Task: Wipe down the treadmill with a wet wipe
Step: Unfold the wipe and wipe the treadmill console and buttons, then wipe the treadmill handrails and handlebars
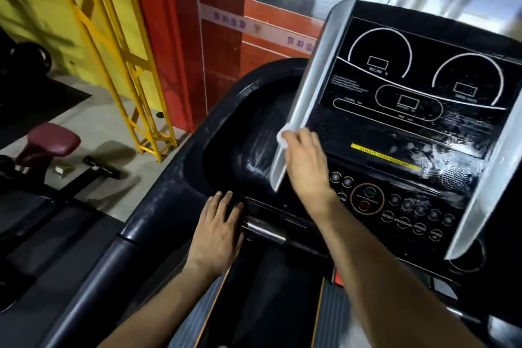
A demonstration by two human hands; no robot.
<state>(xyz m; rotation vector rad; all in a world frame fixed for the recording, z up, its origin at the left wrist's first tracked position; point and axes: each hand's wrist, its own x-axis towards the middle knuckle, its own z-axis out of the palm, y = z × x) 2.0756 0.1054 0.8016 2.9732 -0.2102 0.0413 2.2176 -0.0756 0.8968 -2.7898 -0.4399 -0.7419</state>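
The treadmill's black console (395,110) fills the right half of the head view, with silver side strips and wet streaks on its lower panel. My right hand (306,158) holds a white wet wipe (283,137) against the lower part of the left silver strip (310,79). Most of the wipe is hidden under my fingers. My left hand (219,230) rests flat with straight fingers on the black frame beside the chrome handlebar sensor (264,230).
A black side tray (243,133) sits left of the console. The button panel (395,203) lies below the display. On the floor at left stand a yellow metal frame (127,73) and a bench with a maroon pad (52,143).
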